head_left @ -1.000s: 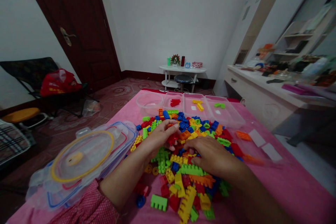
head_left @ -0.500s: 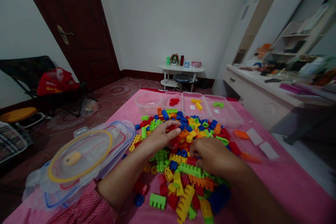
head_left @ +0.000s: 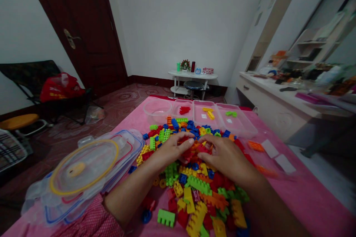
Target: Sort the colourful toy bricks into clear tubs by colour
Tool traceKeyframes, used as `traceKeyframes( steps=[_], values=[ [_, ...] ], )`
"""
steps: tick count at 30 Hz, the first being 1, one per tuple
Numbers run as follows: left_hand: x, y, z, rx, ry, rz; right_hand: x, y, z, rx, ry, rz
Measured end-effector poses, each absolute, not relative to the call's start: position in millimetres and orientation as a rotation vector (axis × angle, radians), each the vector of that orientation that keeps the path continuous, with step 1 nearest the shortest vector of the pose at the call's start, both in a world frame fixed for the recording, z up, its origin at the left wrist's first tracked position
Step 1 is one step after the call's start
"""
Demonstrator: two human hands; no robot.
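lids [head_left: 83,166] left of bricks [head_left: 191,177], tubs [head_left: 244,127] behind

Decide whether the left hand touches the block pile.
Touching. The head view shows the left hand lying on the block pile, with no gap.

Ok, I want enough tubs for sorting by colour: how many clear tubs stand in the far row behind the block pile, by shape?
Round tub: 1
Rectangular tubs: 3
Total: 4

L: left hand [head_left: 169,150] palm down, fingers reaching inward | R: right hand [head_left: 226,157] palm down, fingers curled | forearms converging
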State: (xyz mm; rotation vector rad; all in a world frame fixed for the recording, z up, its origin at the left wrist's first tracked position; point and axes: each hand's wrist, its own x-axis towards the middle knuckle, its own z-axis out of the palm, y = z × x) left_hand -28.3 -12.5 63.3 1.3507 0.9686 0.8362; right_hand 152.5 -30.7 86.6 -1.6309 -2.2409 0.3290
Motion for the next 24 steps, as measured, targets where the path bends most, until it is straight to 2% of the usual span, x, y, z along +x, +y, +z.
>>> traceKeyframes(
  steps=[5,10,16,20,24],
  values=[
    [-25.1,-19.9,62.3,1.237,0.754,0.814,139.9,-32.2,90.8,-1.221,-1.919,0.739],
    [-28.4,12.0,74.0,1.146,0.801,0.915,152.4,-27.5,95.8,-1.189,-1.622,0.62],
    [-33.0,110.7,105.2,1.466,1.2,1.084,165.2,-22.5,100.1,-1.233,-1.493,0.594],
    [-31.7,133.3,98.6,1.955,1.509,0.945,164.4,-16.2,89.4,-1.262,-1.611,0.525],
    [-29.6,100.8,78.7,2.392,1.894,0.573,168.7,-1.7,66.4,-1.323,-1.829,0.361]
  ],
)
